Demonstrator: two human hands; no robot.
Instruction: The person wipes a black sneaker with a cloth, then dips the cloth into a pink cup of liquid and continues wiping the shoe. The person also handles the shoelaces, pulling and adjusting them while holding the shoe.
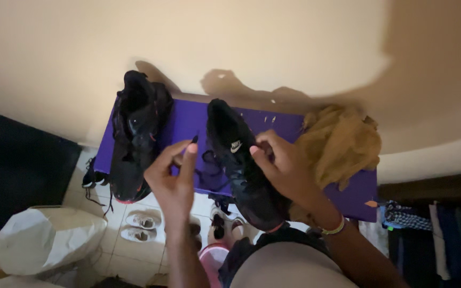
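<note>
— What are the hands doing now?

— The left hand (173, 176) is pinching the black lace tip (194, 139). The right hand (284, 165) is gripping the black sports shoe with a white logo (241, 160), lying between both hands on the purple box surface (188, 122).

— And the next move?

— I think lacing is in progress; the tip is needing careful aiming at an eyelet.

a second black shoe (134, 138) lies far left, tan cloth (340, 141) far right, white sneakers (141, 226) on the near floor.

Purple box (188, 120) under shoes (134, 138), cloth (340, 141)
</note>
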